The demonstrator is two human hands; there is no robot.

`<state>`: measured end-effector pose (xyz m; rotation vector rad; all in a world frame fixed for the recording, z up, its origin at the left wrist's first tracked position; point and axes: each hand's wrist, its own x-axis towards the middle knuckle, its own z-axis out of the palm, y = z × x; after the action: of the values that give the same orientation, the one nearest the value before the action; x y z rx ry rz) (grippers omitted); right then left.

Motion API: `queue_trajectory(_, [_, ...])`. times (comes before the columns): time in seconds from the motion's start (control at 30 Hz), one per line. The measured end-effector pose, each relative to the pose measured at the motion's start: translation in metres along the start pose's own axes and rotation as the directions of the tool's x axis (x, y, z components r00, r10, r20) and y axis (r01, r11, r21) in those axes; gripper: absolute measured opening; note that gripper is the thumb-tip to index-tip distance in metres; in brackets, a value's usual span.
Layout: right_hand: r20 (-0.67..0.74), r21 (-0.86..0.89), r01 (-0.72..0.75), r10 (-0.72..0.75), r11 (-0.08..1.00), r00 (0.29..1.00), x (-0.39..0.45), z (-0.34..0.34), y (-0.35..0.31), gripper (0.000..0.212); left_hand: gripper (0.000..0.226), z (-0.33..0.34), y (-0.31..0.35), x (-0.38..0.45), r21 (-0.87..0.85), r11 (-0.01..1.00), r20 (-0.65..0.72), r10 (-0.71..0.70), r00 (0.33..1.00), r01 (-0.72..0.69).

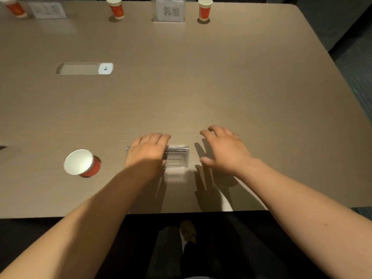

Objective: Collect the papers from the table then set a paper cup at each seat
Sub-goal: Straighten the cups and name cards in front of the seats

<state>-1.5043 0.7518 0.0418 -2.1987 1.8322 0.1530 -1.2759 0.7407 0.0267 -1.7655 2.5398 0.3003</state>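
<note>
Left hand lies over the left part of a clear acrylic name-card holder near the front edge of the surface; fingers curl over the holder's far edge and thumb sits at its near side, so the grip is closed around the holder; holder looks tipped flat or low, can't tell exactly. Right hand hovers just right of the holder, apart from it; fingers spread and loosely bent, holding nothing; its shadow falls on the surface below.

Paper cups: one red-and-white paper cup stands left of the left hand, near the front edge, white inside visible; three more along the far edge: far-left cup, partly cut off, middle cup, right cup; all upright.

Two upright name-card holders at the far edge: left one, blurred, between the far-left and middle cups; right one with printed characters, between the middle and right cups.

Recessed cable slot in the surface, left of centre, with a white socket at its right end.

No loose papers visible on the surface.
</note>
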Motion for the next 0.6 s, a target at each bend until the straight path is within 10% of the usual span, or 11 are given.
queue_trajectory(0.13, [-0.226, 0.133, 0.208, -0.175, 0.969, 0.958, 0.001, -0.015, -0.087, 0.018, 0.017, -0.031, -0.052, -0.046, 0.024, 0.998, -0.042, -0.060, 0.997, 0.061])
queue_trajectory(0.6, [0.046, 0.007, 0.258, -0.258, 0.966, 0.965, -0.023, 0.025, -0.345, 0.024, 0.041, -0.085, -0.264, -0.237, -0.050, 0.975, -0.093, -0.219, 0.971, 0.215])
